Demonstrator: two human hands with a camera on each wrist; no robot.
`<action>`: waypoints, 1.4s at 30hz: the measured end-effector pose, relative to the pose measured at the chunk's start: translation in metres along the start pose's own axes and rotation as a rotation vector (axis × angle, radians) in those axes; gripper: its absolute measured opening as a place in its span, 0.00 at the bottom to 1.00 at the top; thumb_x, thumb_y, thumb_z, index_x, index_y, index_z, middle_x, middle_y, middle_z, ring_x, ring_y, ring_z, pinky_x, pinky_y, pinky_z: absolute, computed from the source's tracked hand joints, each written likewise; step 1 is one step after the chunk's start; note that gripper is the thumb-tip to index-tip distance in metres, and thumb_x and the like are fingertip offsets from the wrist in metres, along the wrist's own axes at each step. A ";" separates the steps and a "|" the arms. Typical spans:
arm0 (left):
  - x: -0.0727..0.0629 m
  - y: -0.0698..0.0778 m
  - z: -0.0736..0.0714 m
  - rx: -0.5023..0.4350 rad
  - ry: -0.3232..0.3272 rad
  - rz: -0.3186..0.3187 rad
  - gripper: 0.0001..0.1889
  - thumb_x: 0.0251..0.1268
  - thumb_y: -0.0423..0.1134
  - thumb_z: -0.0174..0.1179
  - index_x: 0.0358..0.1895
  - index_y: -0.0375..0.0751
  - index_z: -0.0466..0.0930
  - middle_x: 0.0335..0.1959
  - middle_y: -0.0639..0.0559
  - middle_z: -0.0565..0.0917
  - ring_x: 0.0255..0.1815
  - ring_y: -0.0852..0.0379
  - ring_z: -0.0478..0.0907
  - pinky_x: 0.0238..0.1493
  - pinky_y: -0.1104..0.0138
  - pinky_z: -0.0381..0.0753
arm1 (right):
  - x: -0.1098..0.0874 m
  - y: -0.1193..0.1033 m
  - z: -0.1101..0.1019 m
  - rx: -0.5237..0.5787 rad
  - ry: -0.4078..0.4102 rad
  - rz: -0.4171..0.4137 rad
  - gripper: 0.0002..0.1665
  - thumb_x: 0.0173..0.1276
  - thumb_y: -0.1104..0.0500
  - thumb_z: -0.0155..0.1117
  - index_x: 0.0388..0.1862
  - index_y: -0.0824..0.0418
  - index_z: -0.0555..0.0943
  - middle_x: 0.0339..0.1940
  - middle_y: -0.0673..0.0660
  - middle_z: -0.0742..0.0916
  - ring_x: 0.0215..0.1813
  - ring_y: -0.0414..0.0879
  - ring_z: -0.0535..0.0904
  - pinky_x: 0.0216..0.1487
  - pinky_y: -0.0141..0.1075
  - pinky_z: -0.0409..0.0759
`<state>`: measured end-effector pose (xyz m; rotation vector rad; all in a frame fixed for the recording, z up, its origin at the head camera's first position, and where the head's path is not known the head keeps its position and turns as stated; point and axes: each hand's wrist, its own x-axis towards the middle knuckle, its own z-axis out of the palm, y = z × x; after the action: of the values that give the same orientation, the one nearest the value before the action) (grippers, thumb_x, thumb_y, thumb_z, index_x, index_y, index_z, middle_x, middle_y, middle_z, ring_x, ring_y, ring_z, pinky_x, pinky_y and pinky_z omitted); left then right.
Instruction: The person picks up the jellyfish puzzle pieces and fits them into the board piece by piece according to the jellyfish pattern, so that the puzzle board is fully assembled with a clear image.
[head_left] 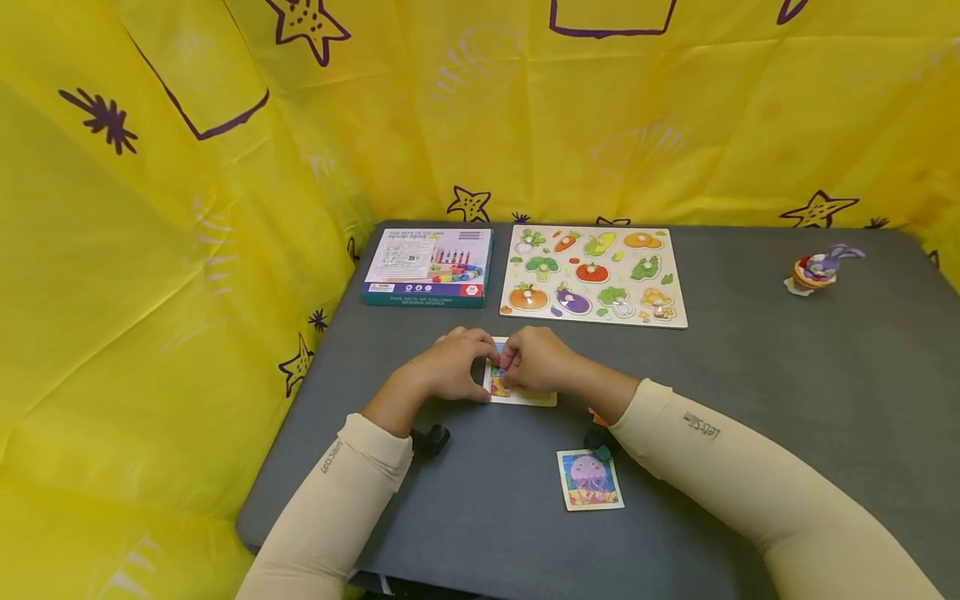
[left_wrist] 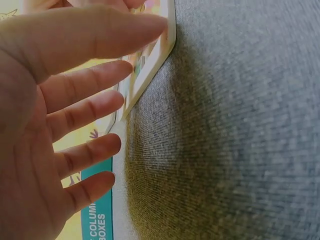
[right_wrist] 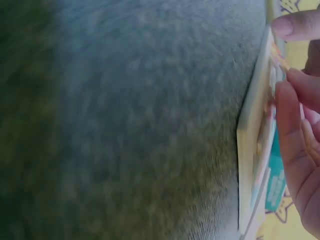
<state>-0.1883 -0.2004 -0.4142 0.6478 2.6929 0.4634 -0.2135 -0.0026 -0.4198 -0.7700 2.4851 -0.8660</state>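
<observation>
A small picture puzzle board (head_left: 532, 400) with a pale rim lies flat on the grey table, mostly covered by both hands. My left hand (head_left: 452, 365) is at its left side, the thumb touching the near left corner. In the left wrist view the other fingers (left_wrist: 87, 115) are spread and nearly straight. My right hand (head_left: 542, 360) bends over the board's middle. Between its thumb and forefinger it pinches a small colourful puzzle piece (right_wrist: 278, 57), tilted against the board's surface; most of the piece is hidden by the fingertips.
A square jellyfish picture (head_left: 590, 481) lies near my right forearm, with an orange thing (head_left: 597, 417) partly under the wrist. Behind the hands are a bead-set box (head_left: 426, 267) and a vegetable peg puzzle (head_left: 592, 275). A purple-eared figurine (head_left: 819, 268) stands far right; yellow cloth (head_left: 637, 125) hangs behind.
</observation>
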 end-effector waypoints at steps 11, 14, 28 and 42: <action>0.009 -0.007 0.008 -0.038 0.056 -0.012 0.18 0.56 0.48 0.77 0.47 0.48 0.85 0.56 0.53 0.78 0.60 0.50 0.69 0.64 0.52 0.68 | 0.011 -0.002 0.004 -0.127 0.009 0.009 0.06 0.61 0.55 0.77 0.27 0.54 0.91 0.21 0.45 0.86 0.33 0.42 0.78 0.34 0.33 0.74; 0.011 -0.007 0.008 -0.058 0.062 -0.024 0.17 0.54 0.46 0.78 0.44 0.48 0.84 0.54 0.53 0.79 0.60 0.50 0.70 0.65 0.52 0.69 | 0.015 -0.002 0.002 -0.149 0.004 0.045 0.11 0.63 0.54 0.75 0.22 0.53 0.89 0.18 0.45 0.85 0.30 0.43 0.78 0.30 0.33 0.71; 0.012 -0.004 0.006 -0.097 0.052 -0.045 0.17 0.52 0.44 0.79 0.42 0.47 0.84 0.54 0.53 0.79 0.62 0.49 0.70 0.68 0.53 0.68 | 0.030 0.006 -0.005 -0.070 -0.120 0.126 0.11 0.64 0.56 0.71 0.22 0.55 0.88 0.14 0.48 0.85 0.19 0.38 0.77 0.21 0.28 0.68; 0.014 0.001 0.003 -0.026 0.043 -0.024 0.19 0.51 0.44 0.79 0.44 0.47 0.83 0.52 0.51 0.79 0.60 0.48 0.71 0.64 0.50 0.70 | 0.024 0.006 -0.008 -0.113 -0.100 0.065 0.12 0.65 0.53 0.74 0.22 0.54 0.86 0.15 0.46 0.85 0.24 0.40 0.79 0.26 0.30 0.71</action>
<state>-0.1988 -0.1919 -0.4197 0.6044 2.7268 0.5115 -0.2382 -0.0096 -0.4218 -0.7460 2.4723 -0.6525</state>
